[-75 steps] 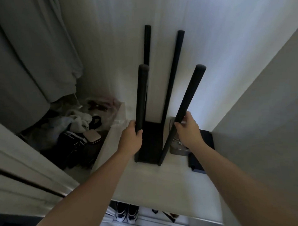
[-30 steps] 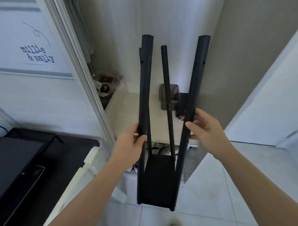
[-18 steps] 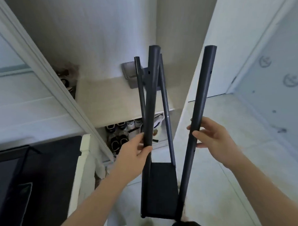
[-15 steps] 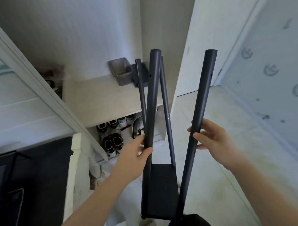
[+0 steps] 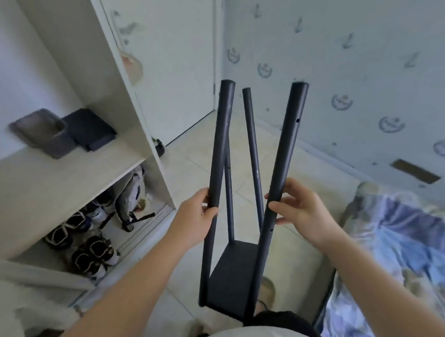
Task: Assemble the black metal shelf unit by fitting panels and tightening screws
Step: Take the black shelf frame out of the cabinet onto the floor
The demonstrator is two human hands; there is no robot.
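Observation:
I carry the black metal shelf unit [image 5: 234,274] in the air above the floor. It is one flat black panel at the bottom with several upright round posts rising from it. My left hand [image 5: 195,219] grips the near left post [image 5: 221,143] at about mid-height. My right hand [image 5: 299,209] holds the near right post [image 5: 286,150], fingers and thumb curled round it. Small screw holes show along the posts. The two far posts stand between my hands, one partly hidden behind the left post.
A white cupboard [image 5: 134,72] stands at the left; its shelf bears a grey tray [image 5: 42,133] and a black box [image 5: 89,129], with shoes [image 5: 92,252] below. A blue patterned bedcover [image 5: 402,250] lies at the right. Pale tiled floor [image 5: 199,152] and a patterned wall lie ahead.
I have lifted the shelf unit off the cupboard's shelf and turned right with it; the cupboard now lies at my left and the bedcover has come into view. Both hands keep their grip.

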